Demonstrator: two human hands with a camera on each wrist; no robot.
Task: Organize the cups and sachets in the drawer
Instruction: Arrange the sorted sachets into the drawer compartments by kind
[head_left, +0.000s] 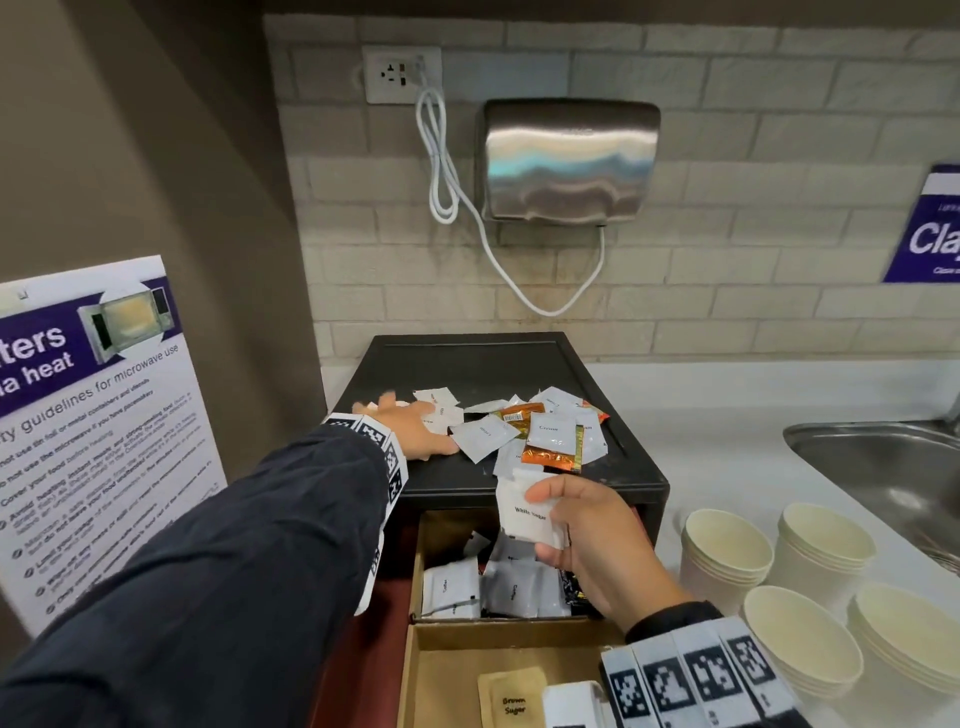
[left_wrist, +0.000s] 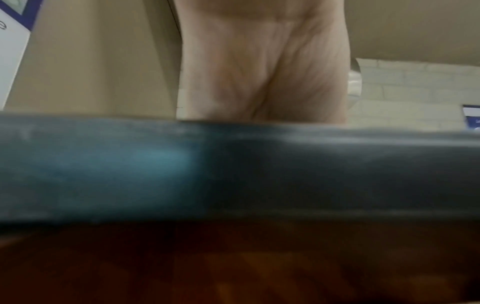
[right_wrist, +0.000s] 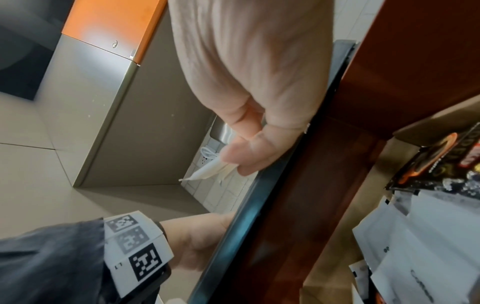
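A loose pile of white and orange sachets (head_left: 550, 436) lies on top of a black box (head_left: 467, 364). My left hand (head_left: 415, 431) reaches over the box and rests on white sachets at the pile's left edge; its fingertips are blurred. The left wrist view shows only the palm (left_wrist: 262, 72) behind the box edge (left_wrist: 233, 168). My right hand (head_left: 576, 525) pinches white sugar sachets (head_left: 524, 512) above the open drawer (head_left: 415, 665); thumb and finger clamp them (right_wrist: 207, 174). White sachets (head_left: 514, 587) fill the back compartment, and a brown sugar sachet (head_left: 511, 699) lies in the front one.
Several stacks of paper cups (head_left: 727, 551) stand on the white counter right of the drawer. A steel sink (head_left: 883, 467) sits at the far right. A hand dryer (head_left: 566, 161) hangs on the tiled wall, and a microwave poster (head_left: 93, 415) covers the left panel.
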